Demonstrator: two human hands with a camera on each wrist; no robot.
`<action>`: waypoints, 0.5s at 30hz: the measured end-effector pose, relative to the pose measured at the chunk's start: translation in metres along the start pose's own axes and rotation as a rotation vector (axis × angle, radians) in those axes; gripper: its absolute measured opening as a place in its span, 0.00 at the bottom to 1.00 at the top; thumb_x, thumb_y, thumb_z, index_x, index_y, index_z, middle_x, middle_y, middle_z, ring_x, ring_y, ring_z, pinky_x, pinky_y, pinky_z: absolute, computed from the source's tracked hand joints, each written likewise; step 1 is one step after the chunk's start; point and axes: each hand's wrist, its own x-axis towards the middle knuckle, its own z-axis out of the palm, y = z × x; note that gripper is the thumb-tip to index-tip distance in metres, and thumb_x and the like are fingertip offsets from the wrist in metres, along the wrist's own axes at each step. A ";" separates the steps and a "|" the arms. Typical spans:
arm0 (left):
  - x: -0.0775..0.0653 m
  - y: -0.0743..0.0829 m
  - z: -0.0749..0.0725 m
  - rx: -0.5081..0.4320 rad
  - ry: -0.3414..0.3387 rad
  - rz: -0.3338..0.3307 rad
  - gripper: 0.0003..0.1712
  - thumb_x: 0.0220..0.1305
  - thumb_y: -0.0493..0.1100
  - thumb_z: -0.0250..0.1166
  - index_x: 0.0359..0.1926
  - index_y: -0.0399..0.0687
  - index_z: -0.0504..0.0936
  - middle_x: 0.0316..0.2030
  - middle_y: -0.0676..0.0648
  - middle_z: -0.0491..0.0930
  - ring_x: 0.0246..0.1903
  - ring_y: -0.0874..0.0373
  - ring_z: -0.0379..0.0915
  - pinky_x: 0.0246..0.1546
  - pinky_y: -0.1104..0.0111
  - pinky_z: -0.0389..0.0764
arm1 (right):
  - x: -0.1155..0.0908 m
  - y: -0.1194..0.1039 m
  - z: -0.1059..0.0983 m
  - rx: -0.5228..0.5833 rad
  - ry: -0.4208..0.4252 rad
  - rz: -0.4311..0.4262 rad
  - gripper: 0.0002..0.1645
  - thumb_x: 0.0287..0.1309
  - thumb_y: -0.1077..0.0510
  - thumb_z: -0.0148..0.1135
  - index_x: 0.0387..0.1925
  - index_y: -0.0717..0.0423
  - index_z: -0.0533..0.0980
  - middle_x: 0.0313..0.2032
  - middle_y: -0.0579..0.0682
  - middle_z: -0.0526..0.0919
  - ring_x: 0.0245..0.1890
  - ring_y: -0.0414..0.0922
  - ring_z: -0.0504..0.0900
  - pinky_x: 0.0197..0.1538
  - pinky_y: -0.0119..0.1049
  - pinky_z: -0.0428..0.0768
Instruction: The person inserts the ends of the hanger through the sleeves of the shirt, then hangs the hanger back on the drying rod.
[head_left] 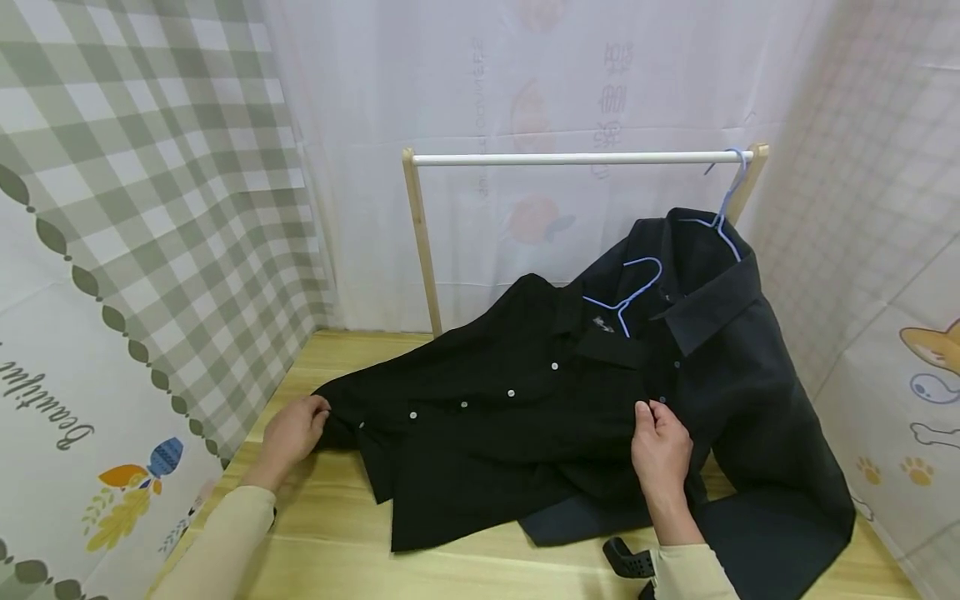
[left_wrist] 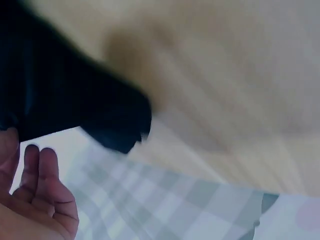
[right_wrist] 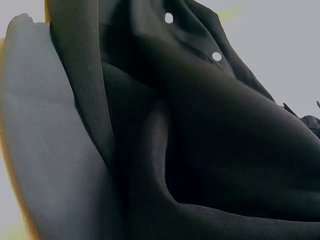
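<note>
A black shirt with white buttons (head_left: 480, 450) lies spread sideways, its collar to the right and a blue hanger (head_left: 637, 292) in its neck. My left hand (head_left: 296, 429) pinches the shirt's far left end between thumb and fingers. In the left wrist view the left hand (left_wrist: 42, 200) is at the edge of the dark cloth (left_wrist: 85, 95). On the right, my right hand (head_left: 662, 450) pinches the shirt's edge below the collar. Only folded black cloth (right_wrist: 225, 135) with two white buttons fills much of the right wrist view; the right hand is hidden there.
A second dark shirt (head_left: 757, 400) hangs on another blue hanger (head_left: 731, 200) at the right end of the white rail (head_left: 577, 158). Its lower part drapes onto the wooden table (head_left: 322, 533). Wooden posts (head_left: 422, 242) carry the rail. A checked curtain (head_left: 165, 142) is at left.
</note>
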 end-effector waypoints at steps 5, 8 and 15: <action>0.014 -0.007 -0.027 -0.091 0.101 -0.140 0.11 0.73 0.37 0.57 0.46 0.34 0.81 0.37 0.37 0.78 0.31 0.46 0.73 0.29 0.53 0.74 | 0.000 0.000 0.000 0.004 0.005 0.001 0.17 0.73 0.58 0.53 0.45 0.70 0.80 0.42 0.68 0.82 0.44 0.63 0.78 0.47 0.53 0.71; 0.019 -0.008 -0.033 -0.122 0.191 -0.181 0.11 0.73 0.38 0.57 0.45 0.35 0.83 0.36 0.37 0.77 0.32 0.45 0.72 0.29 0.54 0.72 | 0.000 0.000 0.001 0.006 0.011 0.007 0.17 0.73 0.57 0.54 0.45 0.70 0.80 0.43 0.68 0.83 0.45 0.64 0.78 0.49 0.55 0.71; 0.007 -0.009 -0.020 -0.158 0.063 -0.157 0.16 0.74 0.44 0.58 0.46 0.32 0.81 0.36 0.38 0.78 0.32 0.46 0.74 0.33 0.53 0.76 | -0.001 -0.001 0.002 0.005 0.005 0.014 0.17 0.73 0.57 0.54 0.45 0.69 0.80 0.43 0.67 0.83 0.45 0.63 0.79 0.48 0.54 0.71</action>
